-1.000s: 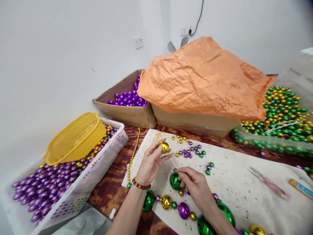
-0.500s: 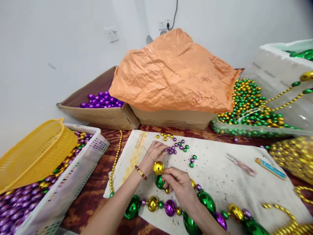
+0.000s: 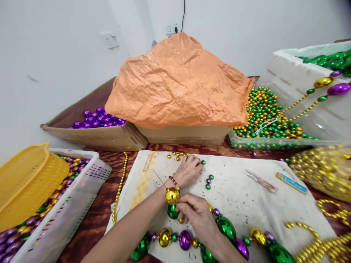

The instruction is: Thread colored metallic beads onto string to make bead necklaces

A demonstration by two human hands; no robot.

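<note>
My right hand (image 3: pixel 195 211) is closed in a pinch beside a large gold bead (image 3: pixel 172 196) and a large green bead (image 3: pixel 172 211) on a strand. A thin needle (image 3: pixel 159 178) sticks up from the gold bead. My left hand (image 3: pixel 189 170) reaches over the cloth, fingers bent down onto small loose beads; its fingertips are by a green bead (image 3: pixel 203 162), and what they grip is hidden. Several small gold beads (image 3: pixel 177 155) lie just beyond it. A strand of large beads (image 3: pixel 185 240) runs below both hands.
A white cloth (image 3: pixel 233 208) holds snips (image 3: pixel 261 181) and a blue-and-orange cutter (image 3: pixel 291 183). Bead-filled containers stand around: a white basket (image 3: pixel 82 197) with a yellow basket (image 3: pixel 33 179), a cardboard box (image 3: pixel 90 137), and a clear tub (image 3: pixel 274 141). An orange sack (image 3: pixel 178 84) covers the back.
My left hand has moved right, over the loose purple and green beads. My right hand keeps its pinch at the large gold bead. The view has shifted slightly right.
</note>
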